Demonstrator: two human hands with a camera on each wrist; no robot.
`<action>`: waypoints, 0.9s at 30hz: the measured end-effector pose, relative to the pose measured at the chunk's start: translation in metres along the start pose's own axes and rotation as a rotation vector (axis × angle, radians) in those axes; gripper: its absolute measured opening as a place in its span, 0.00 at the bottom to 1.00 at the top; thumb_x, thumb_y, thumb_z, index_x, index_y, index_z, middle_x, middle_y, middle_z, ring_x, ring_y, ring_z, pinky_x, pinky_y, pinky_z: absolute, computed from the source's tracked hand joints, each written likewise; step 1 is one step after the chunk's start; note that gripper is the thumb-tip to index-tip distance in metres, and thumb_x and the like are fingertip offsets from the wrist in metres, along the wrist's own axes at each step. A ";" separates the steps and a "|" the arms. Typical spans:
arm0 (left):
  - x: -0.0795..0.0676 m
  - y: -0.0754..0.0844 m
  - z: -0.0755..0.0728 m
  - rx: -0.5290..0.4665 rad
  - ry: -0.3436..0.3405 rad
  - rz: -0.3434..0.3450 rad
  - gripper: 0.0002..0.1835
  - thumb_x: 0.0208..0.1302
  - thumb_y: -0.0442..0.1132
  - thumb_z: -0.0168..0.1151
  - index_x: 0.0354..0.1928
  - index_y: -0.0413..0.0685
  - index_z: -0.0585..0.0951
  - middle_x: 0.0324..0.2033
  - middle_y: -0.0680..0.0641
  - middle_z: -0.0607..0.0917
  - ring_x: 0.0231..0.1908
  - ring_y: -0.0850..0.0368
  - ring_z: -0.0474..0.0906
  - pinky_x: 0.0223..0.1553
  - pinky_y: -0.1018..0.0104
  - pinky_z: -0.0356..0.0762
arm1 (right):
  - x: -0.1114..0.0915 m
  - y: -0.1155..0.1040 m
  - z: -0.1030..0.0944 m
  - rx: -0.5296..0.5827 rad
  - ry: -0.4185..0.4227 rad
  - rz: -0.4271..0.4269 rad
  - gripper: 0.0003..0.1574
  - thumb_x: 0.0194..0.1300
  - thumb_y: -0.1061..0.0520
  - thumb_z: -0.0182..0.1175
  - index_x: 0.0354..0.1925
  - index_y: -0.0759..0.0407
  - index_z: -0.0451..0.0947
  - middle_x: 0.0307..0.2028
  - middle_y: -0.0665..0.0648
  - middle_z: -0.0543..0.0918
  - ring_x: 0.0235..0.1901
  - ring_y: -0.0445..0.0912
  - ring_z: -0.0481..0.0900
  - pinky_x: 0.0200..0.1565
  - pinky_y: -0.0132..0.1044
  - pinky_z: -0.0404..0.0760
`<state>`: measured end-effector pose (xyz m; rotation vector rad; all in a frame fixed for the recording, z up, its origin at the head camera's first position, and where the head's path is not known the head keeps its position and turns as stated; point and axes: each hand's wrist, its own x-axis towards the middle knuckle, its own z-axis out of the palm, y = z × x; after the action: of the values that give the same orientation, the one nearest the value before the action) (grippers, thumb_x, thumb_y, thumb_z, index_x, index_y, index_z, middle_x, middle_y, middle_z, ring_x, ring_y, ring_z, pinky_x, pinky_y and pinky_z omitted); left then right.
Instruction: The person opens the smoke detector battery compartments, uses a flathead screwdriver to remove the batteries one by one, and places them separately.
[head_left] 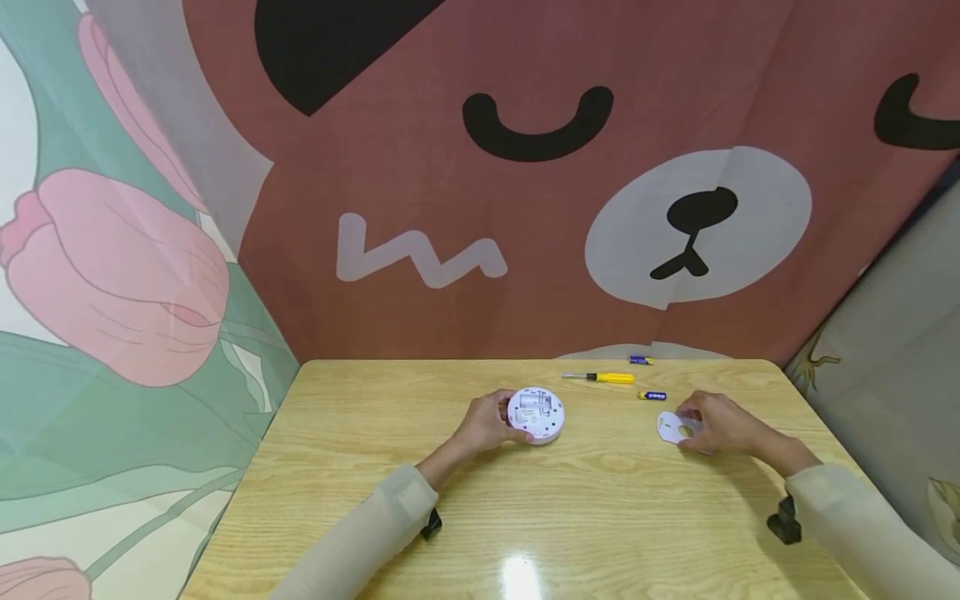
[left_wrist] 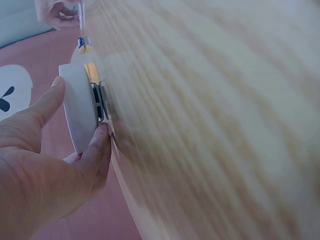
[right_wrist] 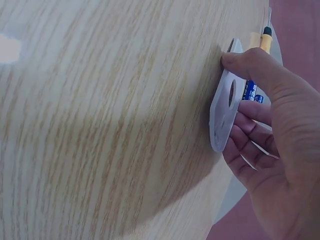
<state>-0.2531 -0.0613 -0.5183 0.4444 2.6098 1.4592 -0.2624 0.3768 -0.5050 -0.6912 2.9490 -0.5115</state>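
My left hand [head_left: 482, 425] holds a round white smoke alarm [head_left: 537, 421] by its left side, thumb and fingers on opposite edges. Its back faces up and shows a battery bay with no battery in it. In the left wrist view the smoke alarm [left_wrist: 79, 107] appears edge-on, with dark slots on the side towards the table. Further right, my right hand [head_left: 722, 423] pinches a thin white mounting plate [head_left: 668, 427] with a round hole. The right wrist view shows this mounting plate [right_wrist: 218, 120] tilted close to the tabletop, the thumb on one edge and fingers behind.
Between the hands and the back edge of the wooden table [head_left: 585, 508] lies a yellow-handled screwdriver [head_left: 615, 378]. One blue-and-yellow battery [head_left: 652, 396] is near the mounting plate; another battery [head_left: 641, 361] lies at the back edge. A printed curtain [head_left: 420, 317] hangs behind.
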 end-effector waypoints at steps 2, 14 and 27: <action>0.000 0.000 0.000 0.002 0.000 -0.006 0.43 0.47 0.35 0.88 0.66 0.33 0.78 0.56 0.37 0.87 0.55 0.45 0.87 0.55 0.60 0.86 | 0.000 -0.002 0.000 -0.005 0.012 -0.003 0.37 0.47 0.45 0.86 0.47 0.68 0.86 0.38 0.52 0.83 0.36 0.42 0.77 0.36 0.35 0.78; 0.002 0.000 0.000 0.004 -0.001 -0.019 0.42 0.48 0.36 0.88 0.66 0.36 0.79 0.53 0.41 0.89 0.49 0.54 0.86 0.49 0.66 0.85 | 0.000 -0.016 -0.007 -0.031 0.092 -0.036 0.35 0.46 0.45 0.86 0.44 0.66 0.86 0.35 0.51 0.82 0.34 0.41 0.76 0.34 0.35 0.77; 0.001 0.001 0.000 -0.011 -0.011 -0.031 0.42 0.49 0.35 0.88 0.67 0.36 0.78 0.53 0.40 0.89 0.51 0.51 0.86 0.51 0.64 0.86 | 0.011 -0.038 -0.008 -0.077 0.158 -0.116 0.32 0.44 0.45 0.86 0.40 0.63 0.86 0.32 0.47 0.81 0.32 0.38 0.74 0.34 0.35 0.78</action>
<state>-0.2538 -0.0605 -0.5175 0.4081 2.5870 1.4563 -0.2568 0.3422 -0.4846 -0.8730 3.1038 -0.4839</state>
